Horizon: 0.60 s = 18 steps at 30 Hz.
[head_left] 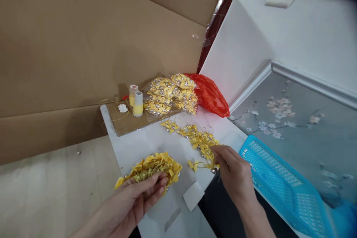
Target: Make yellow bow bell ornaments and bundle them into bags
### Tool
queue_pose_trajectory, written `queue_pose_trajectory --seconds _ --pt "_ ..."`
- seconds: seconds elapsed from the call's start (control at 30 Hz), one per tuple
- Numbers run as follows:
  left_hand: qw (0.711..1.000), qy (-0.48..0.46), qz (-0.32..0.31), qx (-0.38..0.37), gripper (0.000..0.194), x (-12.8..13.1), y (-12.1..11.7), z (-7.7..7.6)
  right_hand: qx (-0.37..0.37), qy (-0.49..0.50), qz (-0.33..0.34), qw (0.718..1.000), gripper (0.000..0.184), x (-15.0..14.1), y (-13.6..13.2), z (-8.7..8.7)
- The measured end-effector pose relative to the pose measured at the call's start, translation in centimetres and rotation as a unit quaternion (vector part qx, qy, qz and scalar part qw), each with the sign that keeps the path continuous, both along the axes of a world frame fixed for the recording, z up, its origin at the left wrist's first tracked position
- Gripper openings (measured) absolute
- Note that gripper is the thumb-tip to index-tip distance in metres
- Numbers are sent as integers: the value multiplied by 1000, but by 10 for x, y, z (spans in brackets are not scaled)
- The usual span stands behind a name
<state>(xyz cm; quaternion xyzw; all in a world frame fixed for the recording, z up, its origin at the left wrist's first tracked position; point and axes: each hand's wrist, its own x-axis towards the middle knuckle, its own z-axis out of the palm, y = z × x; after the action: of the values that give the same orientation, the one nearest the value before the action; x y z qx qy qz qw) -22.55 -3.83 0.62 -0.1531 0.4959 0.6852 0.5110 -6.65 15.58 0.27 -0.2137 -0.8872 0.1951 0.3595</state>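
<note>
My left hand is closed round a bunch of yellow ribbon bows with gold cords gathered at the middle and small silver bells among them. At the right edge of a loose pile of similar yellow bows on the white table, my right hand has its fingers pinched together. What lies between those fingertips is hidden. Just left of them, a single bow with a gold cord lies a little apart from the pile, and a silver bell rests below the fingertips.
Clear bags of bows lie at the back beside a red plastic bag. Two small yellow-and-grey bottles stand on a cardboard sheet. A blue basket is at right, a white paper piece in front. Large cardboard rises behind.
</note>
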Motion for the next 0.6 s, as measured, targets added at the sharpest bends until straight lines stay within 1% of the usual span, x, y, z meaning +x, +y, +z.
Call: queue_pose_trajectory --seconds 0.07,0.13,0.17,0.23,0.33,0.4,0.47,0.6 --pt "1000 -2 -13 7 19 2 2 3 -22 -18 59 998 25 4 -12 14" --pt "1000 2 -26 14 18 3 3 3 -57 -57 145 986 29 5 -27 27" --pt "999 6 -37 20 17 4 3 2 -70 -81 183 977 31 4 -34 32" --pt "997 5 -64 37 14 5 3 -1 -68 -128 224 964 31 -1 -45 37" --pt "992 -15 -107 70 8 10 1 -6 -2 -188 238 953 24 -11 -53 37" --pt "988 -20 -130 77 5 14 0 -6 61 -215 246 943 15 -18 -53 35" --pt "986 -16 -149 76 6 18 -1 -4 118 -234 267 927 7 -24 -52 35" --pt "983 -12 -166 75 9 21 -3 -2 207 -241 291 902 15 -30 -54 35"
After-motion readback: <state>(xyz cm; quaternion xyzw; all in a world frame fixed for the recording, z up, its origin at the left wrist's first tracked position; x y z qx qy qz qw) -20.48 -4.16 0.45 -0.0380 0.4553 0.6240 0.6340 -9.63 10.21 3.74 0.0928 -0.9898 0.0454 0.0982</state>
